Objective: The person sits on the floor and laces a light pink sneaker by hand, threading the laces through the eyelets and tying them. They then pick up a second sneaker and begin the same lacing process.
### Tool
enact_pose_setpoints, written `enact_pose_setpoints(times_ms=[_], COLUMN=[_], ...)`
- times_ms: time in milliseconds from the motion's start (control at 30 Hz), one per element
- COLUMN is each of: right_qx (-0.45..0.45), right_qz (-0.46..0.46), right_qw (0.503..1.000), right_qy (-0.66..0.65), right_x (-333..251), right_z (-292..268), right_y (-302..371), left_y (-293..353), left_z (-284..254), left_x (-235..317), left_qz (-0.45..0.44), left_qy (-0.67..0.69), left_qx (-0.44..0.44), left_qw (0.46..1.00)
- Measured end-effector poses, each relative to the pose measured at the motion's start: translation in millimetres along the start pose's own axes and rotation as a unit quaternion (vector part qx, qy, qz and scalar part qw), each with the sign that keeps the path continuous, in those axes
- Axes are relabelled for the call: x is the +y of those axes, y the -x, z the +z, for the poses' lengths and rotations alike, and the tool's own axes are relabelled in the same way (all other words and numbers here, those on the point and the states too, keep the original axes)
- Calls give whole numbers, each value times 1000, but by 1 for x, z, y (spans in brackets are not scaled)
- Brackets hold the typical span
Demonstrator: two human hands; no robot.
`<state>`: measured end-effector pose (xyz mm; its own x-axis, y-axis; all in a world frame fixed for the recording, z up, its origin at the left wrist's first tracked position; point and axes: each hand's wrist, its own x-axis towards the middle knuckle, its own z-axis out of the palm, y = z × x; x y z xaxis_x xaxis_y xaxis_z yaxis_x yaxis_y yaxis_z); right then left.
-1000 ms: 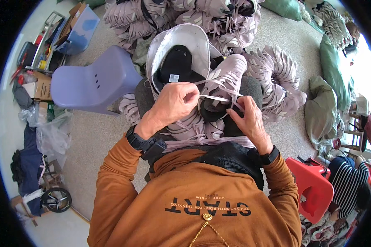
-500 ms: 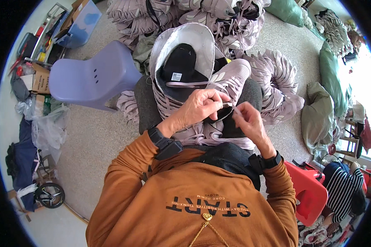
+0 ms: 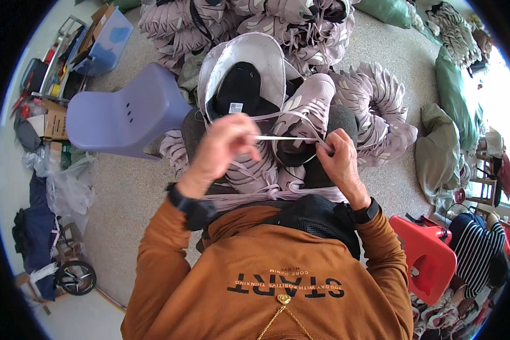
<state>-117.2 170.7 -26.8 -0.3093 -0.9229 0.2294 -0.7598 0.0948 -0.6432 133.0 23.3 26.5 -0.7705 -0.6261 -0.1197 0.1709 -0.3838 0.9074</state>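
Note:
On my lap a pale pink sneaker upper (image 3: 310, 106) points away from me, its dark opening toward me. A light shoelace (image 3: 286, 138) stretches taut across that opening. At its left end my left hand (image 3: 224, 147), blurred by motion, is closed on the lace. My right hand (image 3: 340, 161) pinches lace beside the right edge of the upper, thumb and fingers together. Left of the upper, more pink uppers and a white-lined piece (image 3: 269, 62) with a black insert (image 3: 241, 85) lie over my knees. A bundle of pink laces (image 3: 266, 194) crosses my lap.
Stacked pink uppers (image 3: 249, 34) lie ahead, with a curved row of uppers (image 3: 379, 113) to the right. A lilac chair (image 3: 119, 113) stands left, a red stool (image 3: 425, 255) right. Green sacks (image 3: 459, 96) line the right side. At far right is a person in a striped top (image 3: 476, 243).
My left hand has moved left and toward me from the upper, drawing the lace out straight. My right hand stays near the upper's right side, slightly shifted.

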Motion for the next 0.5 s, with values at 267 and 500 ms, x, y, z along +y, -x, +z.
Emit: enact_pose_setpoints(times_ms=[267,500], right_qx=[15,-2], right_qz=[-30,-38], right_qw=[999,996], right_qy=[-40,-79], right_x=[-1,-2], right_z=[2,-4], right_y=[-4,1], left_y=[46,-45], left_z=[-22,44], left_x=[54,-18], left_qz=[-13,361], left_qy=[-438,-659], left_qx=[88,2], left_qw=[895,659])
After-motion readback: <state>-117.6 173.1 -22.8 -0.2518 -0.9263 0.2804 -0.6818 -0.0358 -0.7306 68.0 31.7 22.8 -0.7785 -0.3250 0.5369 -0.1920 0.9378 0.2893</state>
